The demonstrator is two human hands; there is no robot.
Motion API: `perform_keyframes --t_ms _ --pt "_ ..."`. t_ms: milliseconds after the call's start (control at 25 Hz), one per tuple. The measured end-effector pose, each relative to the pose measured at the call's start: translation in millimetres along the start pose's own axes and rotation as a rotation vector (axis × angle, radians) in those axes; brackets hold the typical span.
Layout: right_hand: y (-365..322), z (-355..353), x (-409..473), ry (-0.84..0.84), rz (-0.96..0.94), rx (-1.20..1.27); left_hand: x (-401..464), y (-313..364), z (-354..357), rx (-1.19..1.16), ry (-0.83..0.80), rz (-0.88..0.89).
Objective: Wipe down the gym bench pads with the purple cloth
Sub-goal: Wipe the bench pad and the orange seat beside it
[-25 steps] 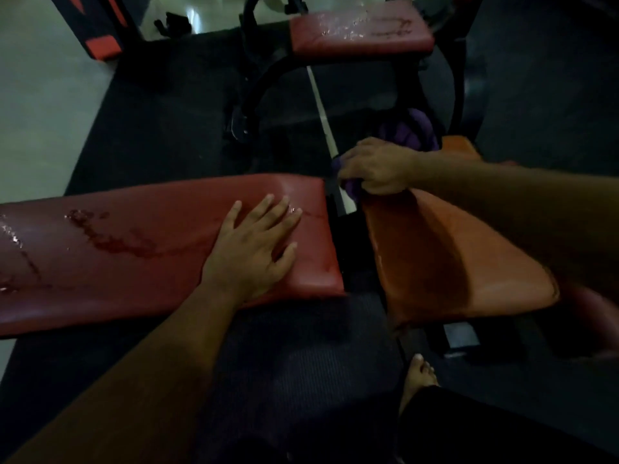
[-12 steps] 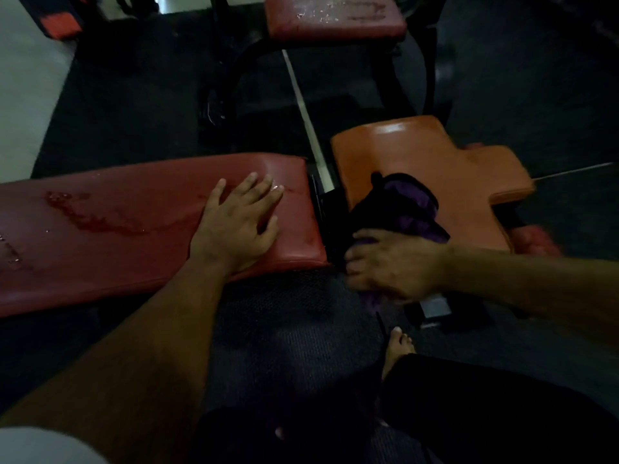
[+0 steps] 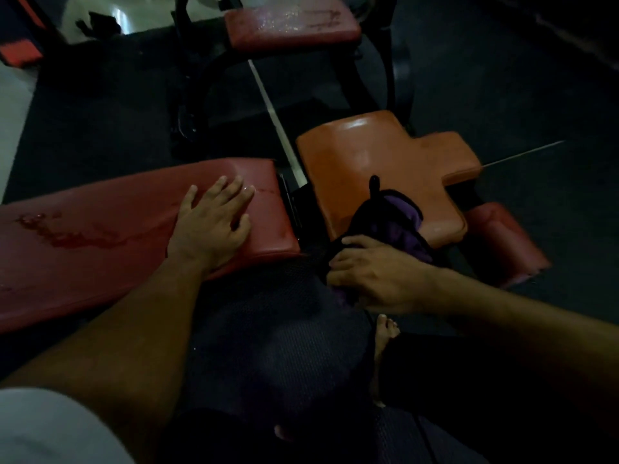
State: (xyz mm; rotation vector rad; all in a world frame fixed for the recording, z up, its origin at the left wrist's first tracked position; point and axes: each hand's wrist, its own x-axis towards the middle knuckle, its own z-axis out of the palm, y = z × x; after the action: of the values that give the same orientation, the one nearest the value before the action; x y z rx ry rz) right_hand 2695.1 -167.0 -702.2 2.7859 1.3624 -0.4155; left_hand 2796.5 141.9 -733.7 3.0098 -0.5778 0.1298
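Purple cloth (image 3: 400, 226) lay bunched on the near edge of the orange pad (image 3: 375, 155), partly draped over the front, w/ the right hand (image 3: 371, 272) gripping its lower part, fingers curled around the fabric just below the pad edge. Cloth looked dark, almost black on its left side; light was dim. Left hand (image 3: 214, 222) rested flat on the right end of the long red pad (image 3: 100, 236), fingers spread & straight, holding nothing. Wet streaks & a darker puddle showed on that pad's surface toward the left, well apart from the hand. Narrow gap w/ dark frame parts sat between the red pad & orange pad. Orange pad had a cross-like outline and a shiny top. A smaller red roll pad (image 3: 502, 239) sat just right of & below the orange one. Another red pad (image 3: 291, 25) stood farther back on a black frame (image 3: 194, 95), its top speckled w/ droplets. Dark mat (image 3: 100, 105) covered the floor, w/ pale tile at the far left. A bare foot (image 3: 385, 333) showed near the bottom centre, below the right hand.
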Motion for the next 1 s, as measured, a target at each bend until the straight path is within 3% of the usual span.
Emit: perform_keyframes --t_ms 80,120,280,320,360,480,560,640,760,840,1000 --pt "-19 8 -18 0.148 0.085 0.079 4 2 -8 0.037 -0.140 -0.014" --pt "-31 11 -30 0.353 0.200 0.192 8 4 -13 0.057 -0.218 -0.023" --pt "-39 44 -74 1.484 1.179 1.080 19 30 -30 0.102 -0.429 -0.182" --pt "-29 49 -78 1.621 1.384 1.240 19 47 -32 0.111 -0.432 -0.216" --pt "-17 53 -78 1.652 1.516 1.352 21 67 -33 0.097 -0.409 -0.210" --pt "3 42 -58 1.425 1.514 1.391 37 134 -28 -0.133 -0.332 0.030" --pt "-9 35 -35 1.250 1.422 1.318 52 170 -18 -0.306 -0.434 0.132" --pt "-54 39 -13 1.049 1.285 1.284 60 190 -3 -0.343 -0.534 0.106" --pt "-120 45 17 0.824 0.994 1.437 60 192 8 -0.323 -0.548 0.075" --pt "-133 44 26 0.736 0.945 1.553 62 192 7 -0.300 -0.572 0.071" --pt "-128 41 22 0.525 0.824 1.517 64 197 0 -0.261 -0.625 0.036"
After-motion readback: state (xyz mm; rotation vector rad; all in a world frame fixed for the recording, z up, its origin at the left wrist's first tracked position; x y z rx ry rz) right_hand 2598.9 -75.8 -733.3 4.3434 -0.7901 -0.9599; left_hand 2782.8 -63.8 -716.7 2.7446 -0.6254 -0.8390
